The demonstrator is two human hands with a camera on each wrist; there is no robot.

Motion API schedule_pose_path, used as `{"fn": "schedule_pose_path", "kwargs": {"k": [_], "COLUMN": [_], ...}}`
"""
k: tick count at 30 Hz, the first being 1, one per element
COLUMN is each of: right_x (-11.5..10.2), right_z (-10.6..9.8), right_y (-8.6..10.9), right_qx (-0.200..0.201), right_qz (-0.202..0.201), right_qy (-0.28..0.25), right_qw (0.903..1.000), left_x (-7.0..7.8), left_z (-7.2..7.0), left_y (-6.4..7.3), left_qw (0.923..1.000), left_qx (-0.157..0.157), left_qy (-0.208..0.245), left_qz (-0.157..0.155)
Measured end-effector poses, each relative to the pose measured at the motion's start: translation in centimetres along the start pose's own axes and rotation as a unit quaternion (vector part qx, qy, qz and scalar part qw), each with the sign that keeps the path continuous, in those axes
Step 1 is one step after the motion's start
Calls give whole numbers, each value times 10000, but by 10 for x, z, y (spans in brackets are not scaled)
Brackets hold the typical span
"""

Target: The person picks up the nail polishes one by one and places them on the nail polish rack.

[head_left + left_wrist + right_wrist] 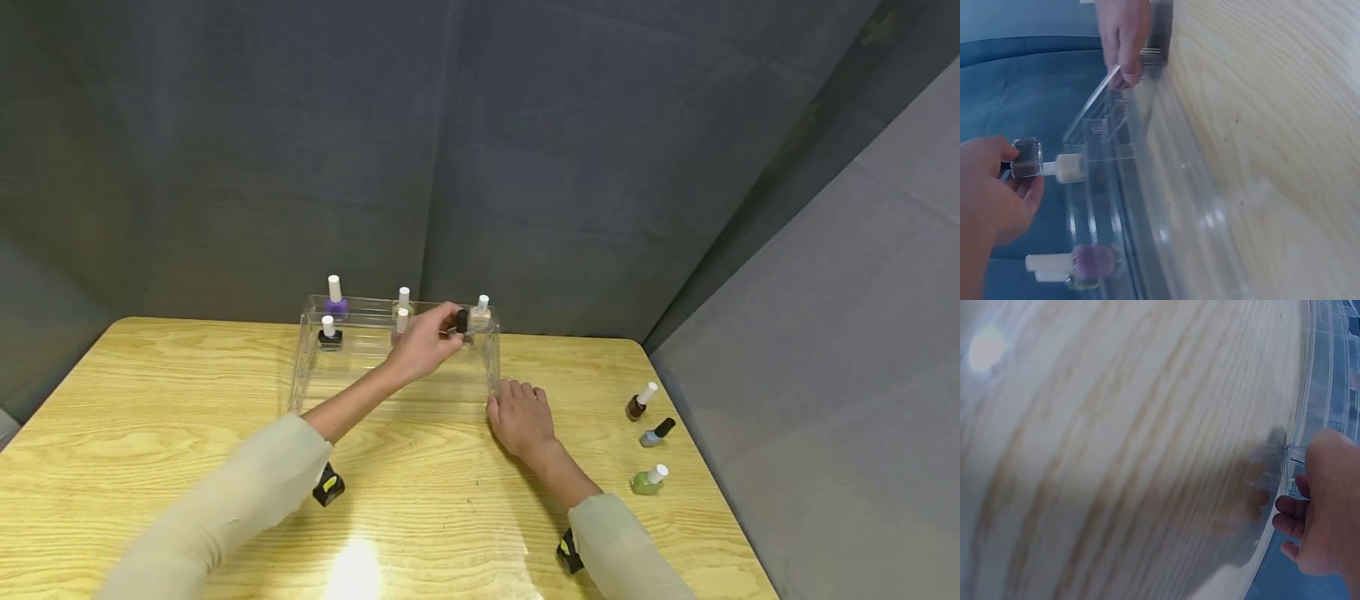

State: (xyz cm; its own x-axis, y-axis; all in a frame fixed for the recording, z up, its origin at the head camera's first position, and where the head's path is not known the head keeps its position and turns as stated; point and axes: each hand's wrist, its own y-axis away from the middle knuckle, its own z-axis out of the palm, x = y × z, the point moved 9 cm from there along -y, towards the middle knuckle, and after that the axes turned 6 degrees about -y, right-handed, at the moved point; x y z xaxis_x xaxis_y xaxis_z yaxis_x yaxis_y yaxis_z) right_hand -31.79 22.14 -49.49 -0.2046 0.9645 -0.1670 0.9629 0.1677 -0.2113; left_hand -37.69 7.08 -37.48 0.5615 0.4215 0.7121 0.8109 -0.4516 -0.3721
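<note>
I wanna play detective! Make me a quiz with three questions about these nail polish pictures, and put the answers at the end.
1. Which hand holds the black-capped bottle?
2. True or false: the right hand holds a bottle.
3. How many bottles stand along the table's right edge? a) two b) three c) five

Key:
1. The left hand.
2. False; the right hand holds the rack.
3. b: brown, blue, green.

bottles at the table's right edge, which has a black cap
The middle, pale blue bottle; the dark bottle and green bottle are white-capped.
</note>
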Motion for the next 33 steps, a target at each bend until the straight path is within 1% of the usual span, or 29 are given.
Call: {"fn": "schedule_pose_path", "kwargs": {"k": [3,5,12,15,19,23,30,33], "right_x": [0,0,2,2,1,0,1,2], "right_z": [1,1,5,5,5,4,6,6], "right_y": [0,-1,-3,-3,-3,-3,-3,-3], "right_qx": [-47,-57,-313,-330,-319,-352,-433,-452], "right_qz": [26,33,189,208,224,243,267,296], "right_qy": [22,49,117,132,157,169,164,169], "right_qw": [10000,10000,9993,9992,9991,9989,9986,9984], "left_x": [-6,-10,-20,-26,-30,-33,-35,-35], "left_z": [10,17,38,44,51,55,62,65], "left_y": [-7,-11,-20,-22,-24,-26,-28,-29], "left_qw": [9999,9999,9998,9997,9994,9987,9965,9959], "left_qx": [123,138,38,-25,-135,-248,-413,-486], "left_qy": [32,3,-145,-143,-192,-333,-662,-706], "left_qz": [-65,-81,-121,-182,-246,-294,-296,-298]}}
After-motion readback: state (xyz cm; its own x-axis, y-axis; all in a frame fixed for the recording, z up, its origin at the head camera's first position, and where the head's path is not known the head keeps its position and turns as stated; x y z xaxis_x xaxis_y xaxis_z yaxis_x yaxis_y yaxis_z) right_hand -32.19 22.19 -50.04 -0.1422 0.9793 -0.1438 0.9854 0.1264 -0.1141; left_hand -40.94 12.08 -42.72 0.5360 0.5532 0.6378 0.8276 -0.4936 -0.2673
